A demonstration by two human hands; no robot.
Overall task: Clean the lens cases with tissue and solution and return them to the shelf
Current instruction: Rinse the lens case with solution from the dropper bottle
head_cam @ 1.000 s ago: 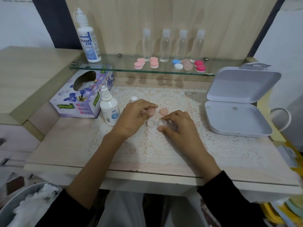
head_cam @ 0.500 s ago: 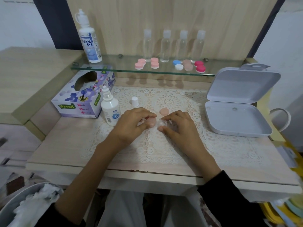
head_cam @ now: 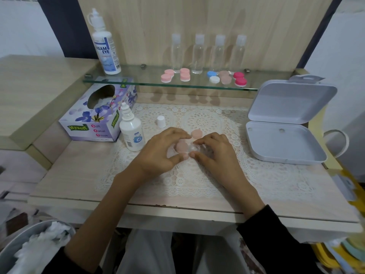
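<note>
**Hands.** L hand [head_cam: 162, 153]: fingers curled, thumb and forefinger pinching a peach round screw cap [head_cam: 181, 146] of matte plastic, at the L end of the clear plastic lens case [head_cam: 191, 148]. R hand [head_cam: 215, 158]: thumb and forefinger pinching the case's R end, which is mostly hidden under the fingers.

**Task item.** Case sits mid-mat on the cream lace doily [head_cam: 197, 178], btwn the two hands. Its outline is see-through and blurred, so cannot tell if the cap is seated or only touching. A second peach cap [head_cam: 196, 133] lies loose at 12 o'clock of the case, just beside the fingertips.

**Surroundings, from the case.**
- 11 o'clock: small white cylindrical cap [head_cam: 161, 121], upright.
- 9 o'clock: squat white dropper bottle [head_cam: 132, 135], ribbed nozzle bare.
- 10 o'clock: floral cardboard tissue box [head_cam: 92, 123], oval opening.
- 12 o'clock: glass shelf [head_cam: 138, 83] w/ a tall white solution bottle [head_cam: 106, 52], four clear bottles [head_cam: 198, 54] w/ white caps, and a row of coloured lens cases [head_cam: 225, 79] in pink, blue-white, beige and red, all capped.
- 3 o'clock: grey hinged box [head_cam: 284, 143], rounded corners, lid up.
- 7 o'clock: round bin [head_cam: 11, 246] holding crumpled white tissue, cut off by the frame edge.

Dark sleeves also cut off.
</note>
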